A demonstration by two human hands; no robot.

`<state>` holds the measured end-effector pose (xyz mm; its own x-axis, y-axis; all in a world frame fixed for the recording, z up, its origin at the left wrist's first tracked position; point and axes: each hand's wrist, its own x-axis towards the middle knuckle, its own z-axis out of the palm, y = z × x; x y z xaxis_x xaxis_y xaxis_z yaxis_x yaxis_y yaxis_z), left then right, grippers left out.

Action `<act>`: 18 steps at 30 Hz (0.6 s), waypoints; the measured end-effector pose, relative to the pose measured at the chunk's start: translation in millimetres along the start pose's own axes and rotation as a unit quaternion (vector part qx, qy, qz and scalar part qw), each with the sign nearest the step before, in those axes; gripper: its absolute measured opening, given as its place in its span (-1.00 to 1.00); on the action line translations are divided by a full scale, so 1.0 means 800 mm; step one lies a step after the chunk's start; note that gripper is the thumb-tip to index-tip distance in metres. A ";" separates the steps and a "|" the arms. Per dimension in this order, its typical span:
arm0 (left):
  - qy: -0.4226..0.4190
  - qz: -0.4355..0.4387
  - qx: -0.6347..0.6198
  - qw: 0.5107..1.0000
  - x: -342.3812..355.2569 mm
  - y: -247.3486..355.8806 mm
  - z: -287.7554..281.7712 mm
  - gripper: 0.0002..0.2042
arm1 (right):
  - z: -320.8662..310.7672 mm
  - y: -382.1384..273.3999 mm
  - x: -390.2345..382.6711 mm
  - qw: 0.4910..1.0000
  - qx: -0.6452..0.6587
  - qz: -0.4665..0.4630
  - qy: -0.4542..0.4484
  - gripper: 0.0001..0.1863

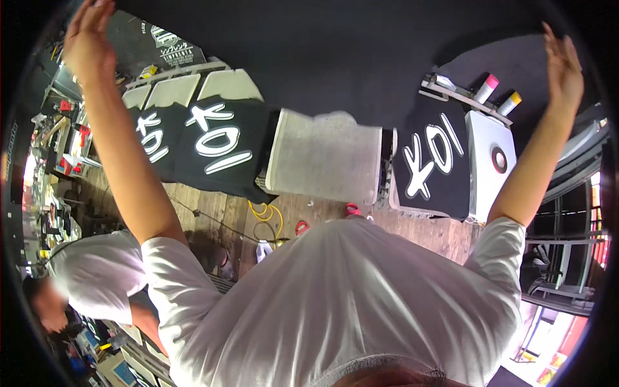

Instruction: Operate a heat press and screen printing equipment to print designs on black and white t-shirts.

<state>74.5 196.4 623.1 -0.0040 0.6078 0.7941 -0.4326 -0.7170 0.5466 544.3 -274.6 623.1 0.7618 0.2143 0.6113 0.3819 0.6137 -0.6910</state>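
Both my arms are raised and spread wide. A broad sheet of black cloth [342,58], seemingly a shirt, spans the space between my hands. At the upper left, my left hand [91,42] is by one end of it, its fingertips cut off by the picture's edge. My right hand [564,71], at the upper right, has its fingers pinched at the other end. Below the cloth lies a bare pale platen [325,158], its far edge covered. Black shirts with white lettering lie on the platens to the left [222,138] and right [431,161].
Beyond the right-hand shirt stand a pink-capped can [485,88] and a yellow-capped can [509,103]. A white platen [487,145] carries a tape roll [498,158]. A yellow cable [277,216] lies on the wooden floor. A co-worker in a white shirt [103,264] is at the lower left.
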 end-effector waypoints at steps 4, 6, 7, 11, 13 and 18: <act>-0.027 0.003 -0.086 0.996 -0.042 0.026 -0.062 -0.68 | -0.051 -0.039 -0.071 0.999 0.040 -0.006 -0.008 -0.77; -0.055 -0.043 -0.147 0.987 -0.077 0.032 -0.105 -0.64 | -0.133 -0.042 -0.100 0.986 0.088 0.053 -0.131 -0.75; -0.076 -0.067 -0.180 0.978 -0.097 0.033 -0.124 -0.64 | -0.169 -0.037 -0.122 0.964 0.123 0.091 -0.216 -0.73; -0.081 -0.185 -0.090 0.975 -0.184 0.022 -0.239 -0.66 | -0.211 -0.010 -0.275 0.989 -0.032 0.122 -0.072 -0.68; -0.099 -0.248 -0.074 0.961 -0.240 0.012 -0.285 -0.71 | -0.196 -0.009 -0.351 0.971 -0.102 0.145 -0.163 -0.63; -0.111 -0.344 -0.065 0.930 -0.335 0.035 -0.328 -0.72 | -0.155 -0.014 -0.445 0.864 -0.142 0.421 -0.236 -0.71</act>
<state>-173.0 102.8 355.8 0.4935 0.8119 0.3118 -0.3693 -0.1289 0.9203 333.7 -452.4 365.4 0.5599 0.8211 -0.1107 -0.0387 -0.1075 -0.9935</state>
